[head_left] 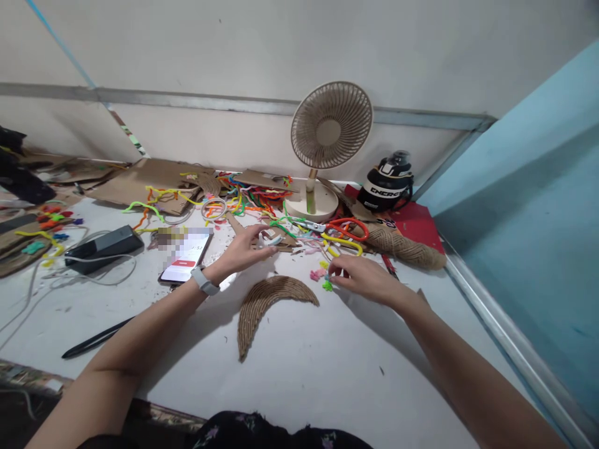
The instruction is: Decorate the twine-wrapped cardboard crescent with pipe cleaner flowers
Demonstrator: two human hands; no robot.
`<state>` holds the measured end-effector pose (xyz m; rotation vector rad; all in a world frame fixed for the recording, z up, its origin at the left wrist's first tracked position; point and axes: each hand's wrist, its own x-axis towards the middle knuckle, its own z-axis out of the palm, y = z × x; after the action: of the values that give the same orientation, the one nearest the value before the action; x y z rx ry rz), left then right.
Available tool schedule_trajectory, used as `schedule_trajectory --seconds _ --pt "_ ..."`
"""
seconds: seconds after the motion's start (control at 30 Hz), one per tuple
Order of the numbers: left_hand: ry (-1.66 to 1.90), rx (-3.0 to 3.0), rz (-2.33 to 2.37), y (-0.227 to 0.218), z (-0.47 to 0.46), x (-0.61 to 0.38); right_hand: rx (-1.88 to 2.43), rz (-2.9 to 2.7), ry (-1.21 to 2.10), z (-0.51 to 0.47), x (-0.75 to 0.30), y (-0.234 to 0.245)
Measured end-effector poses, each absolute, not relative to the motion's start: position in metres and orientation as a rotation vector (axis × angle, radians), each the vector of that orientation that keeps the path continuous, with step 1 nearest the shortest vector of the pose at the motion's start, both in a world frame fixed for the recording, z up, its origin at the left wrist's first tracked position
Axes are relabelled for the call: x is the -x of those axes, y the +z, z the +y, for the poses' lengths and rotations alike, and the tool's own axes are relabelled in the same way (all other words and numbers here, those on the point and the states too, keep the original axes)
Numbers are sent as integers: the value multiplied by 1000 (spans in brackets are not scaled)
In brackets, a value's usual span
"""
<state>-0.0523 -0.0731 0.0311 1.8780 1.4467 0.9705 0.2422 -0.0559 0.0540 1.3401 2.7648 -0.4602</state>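
Note:
My left hand (246, 251) is over the table with thumb and fingers curved and apart. A small white curved piece (273, 240) lies at its fingertips; I cannot tell whether they touch it. My right hand (362, 276) pinches at a cluster of small fuzzy flowers, among them a pink flower (317, 274) and a green flower (327, 286); its fingertips partly hide a bluish one. Between and below the hands lies a brown crescent (271, 295) covered in rows of twine. Orange-and-yellow-handled scissors (344, 232) rest just beyond my right hand.
Behind are a beige fan (330, 128), a black bottle (386, 184), a twine roll (402, 246) and tangled colourful pipe cleaners (255, 199) on cardboard. A phone (187, 257), a black box with a cable (105, 248) and black tweezers (96, 338) lie left.

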Motion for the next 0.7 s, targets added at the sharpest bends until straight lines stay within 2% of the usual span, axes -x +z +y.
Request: schedule_trajectory --seconds 0.13,0.37,0.5,0.7 --pt "1121 -1864 1414 31 -73 52 -1393 2776 -449 -53 -246 57" --pt "1922 -1847 1278 40 -73 61 -1831 2903 -332 -44 -251 58" --pt "2060 -1818 1279 51 -75 64 -1914 2971 -394 -32 -252 53" --pt "2121 -1758 1325 55 -70 74 -1780 2911 -581 -8 -242 49"
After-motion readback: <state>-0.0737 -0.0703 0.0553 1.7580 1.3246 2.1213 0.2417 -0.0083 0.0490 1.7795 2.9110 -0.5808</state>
